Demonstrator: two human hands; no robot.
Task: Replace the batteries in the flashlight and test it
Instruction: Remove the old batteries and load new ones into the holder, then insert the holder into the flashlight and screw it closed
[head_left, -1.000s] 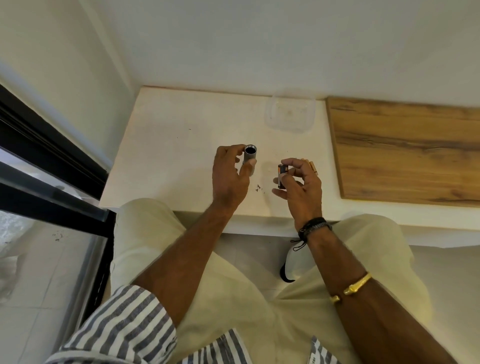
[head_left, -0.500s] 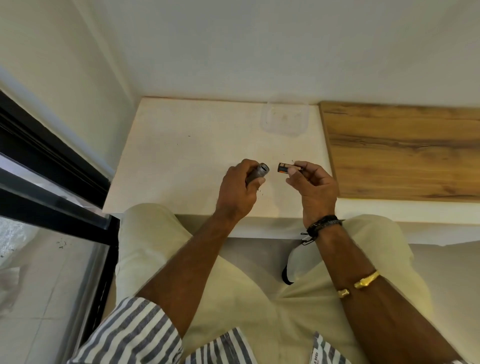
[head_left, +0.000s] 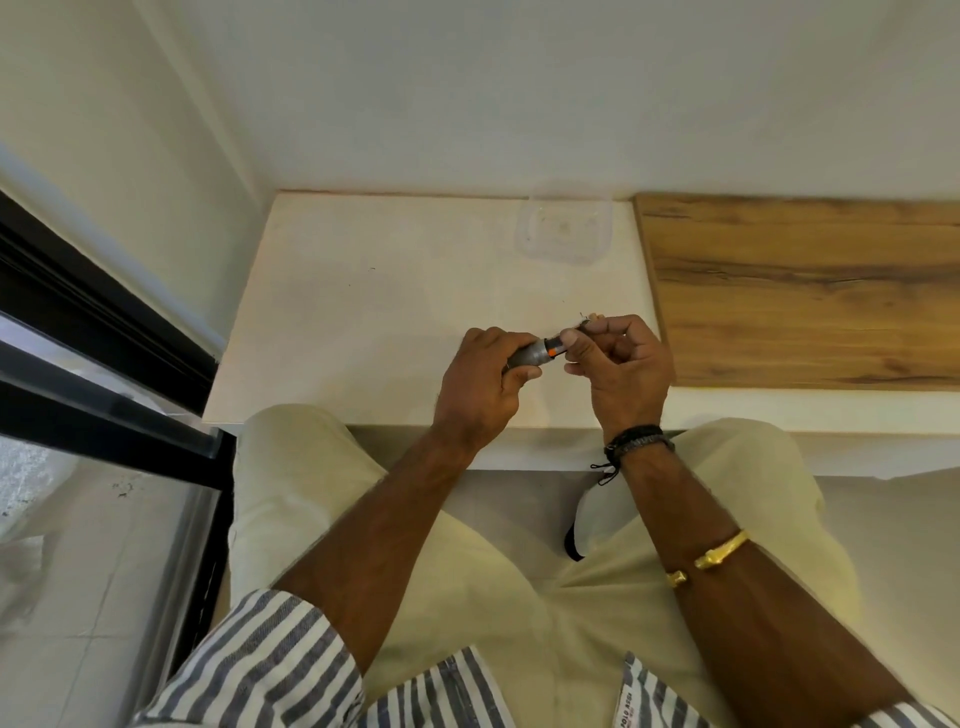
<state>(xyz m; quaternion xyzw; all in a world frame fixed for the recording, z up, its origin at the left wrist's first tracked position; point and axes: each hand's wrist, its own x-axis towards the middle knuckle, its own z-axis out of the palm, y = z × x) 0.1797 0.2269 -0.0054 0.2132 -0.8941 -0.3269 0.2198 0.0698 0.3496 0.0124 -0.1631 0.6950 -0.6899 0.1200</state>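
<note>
Over the white counter (head_left: 363, 312), just above its near edge, my left hand (head_left: 480, 387) is wrapped around the flashlight (head_left: 527, 356), its open end toward the right. My right hand (head_left: 626, 366) pinches the battery (head_left: 555, 352), whose tip looks just inside the mouth. I'd keep both on one axis, check polarity, and push straight with the thumb; tilted, I judge it would catch on the rim.

I see soft, even daylight, brightest at lower left; wide-angle bending at the edges, slight softness throughout, faint shadows.
</note>
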